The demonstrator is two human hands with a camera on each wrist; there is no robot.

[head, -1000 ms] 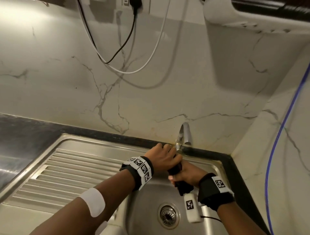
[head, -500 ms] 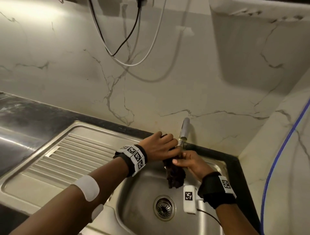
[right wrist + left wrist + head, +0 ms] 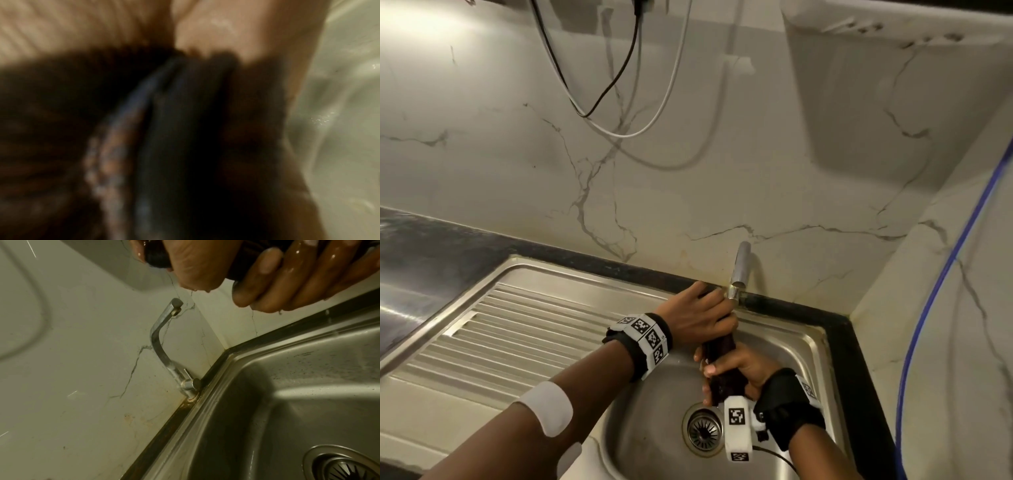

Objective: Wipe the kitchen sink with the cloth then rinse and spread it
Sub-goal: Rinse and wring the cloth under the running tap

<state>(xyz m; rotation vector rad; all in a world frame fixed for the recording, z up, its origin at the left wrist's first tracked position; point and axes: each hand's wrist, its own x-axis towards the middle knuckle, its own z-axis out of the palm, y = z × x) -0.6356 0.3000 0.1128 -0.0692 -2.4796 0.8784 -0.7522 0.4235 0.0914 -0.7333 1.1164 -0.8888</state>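
Cloth: dark, wet, bunched into a thick roll, held above the sink basin, upper end gripped in left hand, lower end in right hand. Sink: stainless steel, ribbed drainboard at left, round drain strainer in basin floor.

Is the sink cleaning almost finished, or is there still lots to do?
Nearly done, it seems. The wiping looks over: the sink is wet and nothing is rubbing it. Right now the left hand and right hand both grip the dark cloth, bunched into a roll over the basin, with drops hanging from the wet fingers; probably wringing. No water runs from the tap. Spreading the cloth out is still left.
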